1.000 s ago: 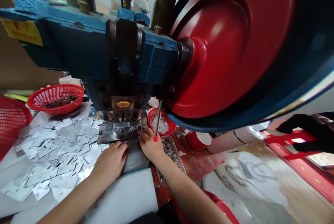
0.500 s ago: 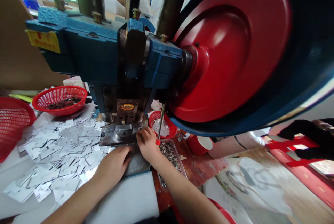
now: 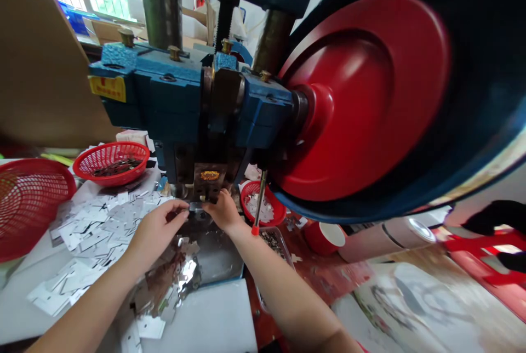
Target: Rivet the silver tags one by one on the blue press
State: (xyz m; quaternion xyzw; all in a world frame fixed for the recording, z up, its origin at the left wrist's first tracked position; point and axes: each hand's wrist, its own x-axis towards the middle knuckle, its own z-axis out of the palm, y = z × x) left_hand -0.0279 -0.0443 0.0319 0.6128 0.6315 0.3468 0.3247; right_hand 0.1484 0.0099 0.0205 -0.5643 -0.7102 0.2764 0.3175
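Note:
A blue punch press (image 3: 164, 106) stands in front of me, its ram (image 3: 210, 177) above a die on the bed. Between my hands, at the die under the ram, is a small shiny metal plate (image 3: 196, 206). My left hand (image 3: 158, 232) has thumb and fingers pinched at its left end. The thumb of my right hand (image 3: 225, 211) presses at its right end, with the fingers bent behind, partly hidden. Thin flat metal pieces (image 3: 176, 273) lie loose below my left wrist, beside the bare metal bed (image 3: 219, 254).
A large red flywheel (image 3: 370, 106) fills the right. White metal blanks (image 3: 94, 227) are heaped at left, near two red baskets (image 3: 110, 180) (image 3: 35, 199). Right of the press are a red basket of pieces (image 3: 267, 218), a red-tipped rod (image 3: 259, 205) and a scrap tray (image 3: 275, 243).
My left hand has moved forward from the bed's front to the die. My right hand has shifted slightly up at the die. Loose pieces now show below my left wrist; the view has shifted.

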